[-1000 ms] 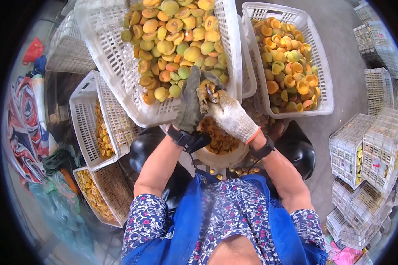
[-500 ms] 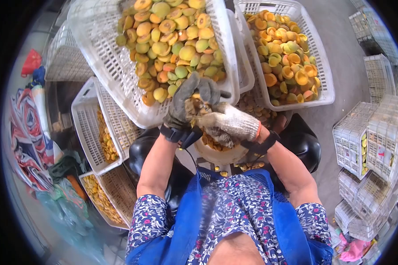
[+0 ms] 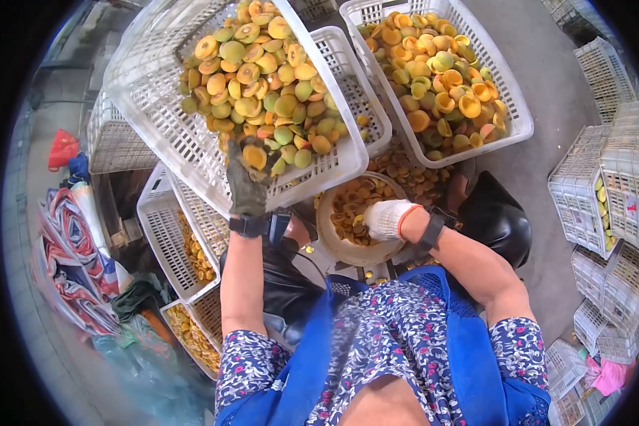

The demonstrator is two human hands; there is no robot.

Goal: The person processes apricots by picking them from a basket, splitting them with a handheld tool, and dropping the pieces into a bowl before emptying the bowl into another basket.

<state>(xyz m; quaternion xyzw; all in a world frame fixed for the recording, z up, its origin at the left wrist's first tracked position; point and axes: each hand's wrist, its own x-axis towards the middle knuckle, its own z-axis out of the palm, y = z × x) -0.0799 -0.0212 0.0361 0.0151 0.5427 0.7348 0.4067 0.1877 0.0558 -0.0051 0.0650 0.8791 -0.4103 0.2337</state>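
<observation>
My left hand point(image 3: 250, 179), in a dark, soiled glove, reaches over the near rim of a tilted white crate point(image 3: 181, 153). Its fingers are closed around an apricot half point(image 3: 254, 156) at the bottom of a heap of cut apricots point(image 3: 270, 92). My right hand point(image 3: 390, 219), in a whitish knit glove, is over a round pale bowl point(image 3: 334, 246) between my knees. Its fingers curl down and inward, and what they hold, if anything, is hidden. Brownish-orange pieces, possibly pits, lie in the bowl point(image 3: 351, 202).
A second white crate point(image 3: 515, 117) of hollowed apricot halves stands at the far right of the bowl. Loose brownish pieces point(image 3: 415, 177) lie behind the bowl. Crates with orange pieces point(image 3: 192, 248) stand at left, stacked crates point(image 3: 582, 192) at right. Plastic sheeting point(image 3: 78, 263) lies far left.
My hands were together above the bowl, working on a piece of fruit. They have parted: the left has gone forward into the tilted crate, the right down to the bowl. The view has shifted slightly.
</observation>
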